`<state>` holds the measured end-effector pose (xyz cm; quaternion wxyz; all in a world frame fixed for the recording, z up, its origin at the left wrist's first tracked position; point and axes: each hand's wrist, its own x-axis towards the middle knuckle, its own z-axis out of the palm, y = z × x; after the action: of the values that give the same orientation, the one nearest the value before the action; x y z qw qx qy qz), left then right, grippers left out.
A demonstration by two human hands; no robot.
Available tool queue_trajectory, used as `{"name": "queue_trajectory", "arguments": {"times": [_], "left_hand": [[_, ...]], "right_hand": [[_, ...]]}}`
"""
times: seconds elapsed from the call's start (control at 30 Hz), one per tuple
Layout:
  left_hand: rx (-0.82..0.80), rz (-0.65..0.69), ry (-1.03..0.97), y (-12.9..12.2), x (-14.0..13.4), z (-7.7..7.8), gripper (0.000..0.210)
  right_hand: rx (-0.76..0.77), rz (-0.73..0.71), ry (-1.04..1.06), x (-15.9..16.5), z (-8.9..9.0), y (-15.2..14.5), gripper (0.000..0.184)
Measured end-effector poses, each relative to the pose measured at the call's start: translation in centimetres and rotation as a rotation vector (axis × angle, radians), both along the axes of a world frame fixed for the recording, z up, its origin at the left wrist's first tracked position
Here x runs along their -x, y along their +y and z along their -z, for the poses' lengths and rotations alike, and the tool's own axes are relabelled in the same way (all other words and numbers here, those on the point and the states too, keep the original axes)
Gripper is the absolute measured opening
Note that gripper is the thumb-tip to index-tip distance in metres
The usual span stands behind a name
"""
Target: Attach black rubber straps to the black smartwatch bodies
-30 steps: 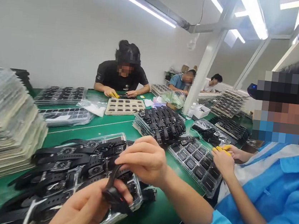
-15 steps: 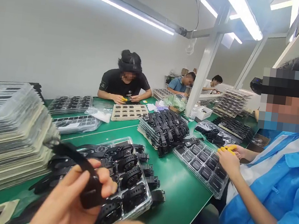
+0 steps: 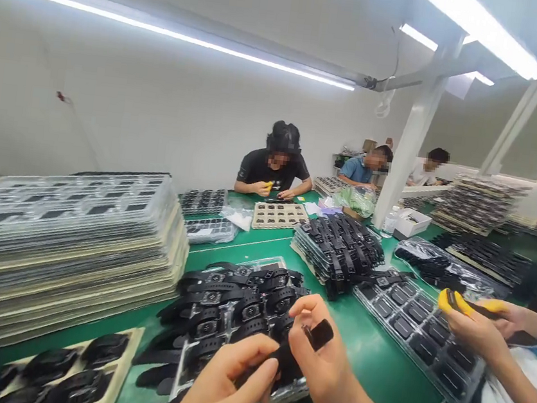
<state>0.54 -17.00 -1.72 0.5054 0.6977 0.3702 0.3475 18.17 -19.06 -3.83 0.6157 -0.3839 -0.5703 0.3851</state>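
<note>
1. Left hand (image 3: 228,381) low in view, fingers pinched closed against the thumb, gripping part of a black watch (image 3: 323,334).
2. Right hand (image 3: 327,367) just beside it, fingers curled and nearly closed on the same watch; a flat black end pokes out past the thumb.
3. Watch is held up between both hands, above the near right part of a clear plastic tray (image 3: 271,264); mostly covered by the fingers, so which end is which cannot be told.
4. That tray lies on the green tabletop (image 3: 367,358), heaped with rows of strapped watches (image 3: 211,298), some straps overhanging its left side.
5. Lower left: beige tray (image 3: 125,366) holding black watches. Behind it, a tall tray stack (image 3: 95,272), clear plastic uppermost.
6. Farther right: pile of clear trays draped with black straps (image 3: 345,246); near it, a clear tray of dark rectangular pieces (image 3: 402,327).
7. Over those pieces, a co-worker's hands (image 3: 481,336) hold a yellow item (image 3: 446,301), kind unclear.
8. Across the tabletop: person in a black shirt (image 3: 252,175) behind a beige compartment tray (image 3: 275,227).
</note>
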Motion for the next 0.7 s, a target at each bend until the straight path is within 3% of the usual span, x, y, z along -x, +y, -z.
{"name": "queue_trajectory", "arguments": {"times": [0.1,0.2,0.37,0.57,0.63,0.7], "left_hand": [[-0.227,-0.043,0.09,0.3,0.5,-0.4,0.027],[-0.44,-0.105,0.091,1.0,0.6,-0.7,0.048],[-0.777,-0.235,0.074,1.9,0.4,-0.8,0.022],[-0.873,-0.298,0.054,2.2,0.6,-0.7,0.015],[-0.863,-0.282,0.038,2.3,0.6,-0.6,0.019],[-0.856,-0.246,0.062,2.3,0.5,-0.6,0.016]], "right_hand": [[-0.052,0.009,-0.06,0.7,-1.3,0.9,0.026],[-0.099,-0.092,-0.061,1.3,-2.4,1.8,0.019],[-0.103,-0.15,-0.186,1.4,-3.4,2.9,0.025],[-0.178,0.087,-0.088,0.1,-3.1,3.8,0.01],[-0.136,0.054,-0.15,-0.2,-3.1,3.9,0.016],[-0.081,-0.081,-0.251,-0.2,-3.2,3.9,0.018]]}}
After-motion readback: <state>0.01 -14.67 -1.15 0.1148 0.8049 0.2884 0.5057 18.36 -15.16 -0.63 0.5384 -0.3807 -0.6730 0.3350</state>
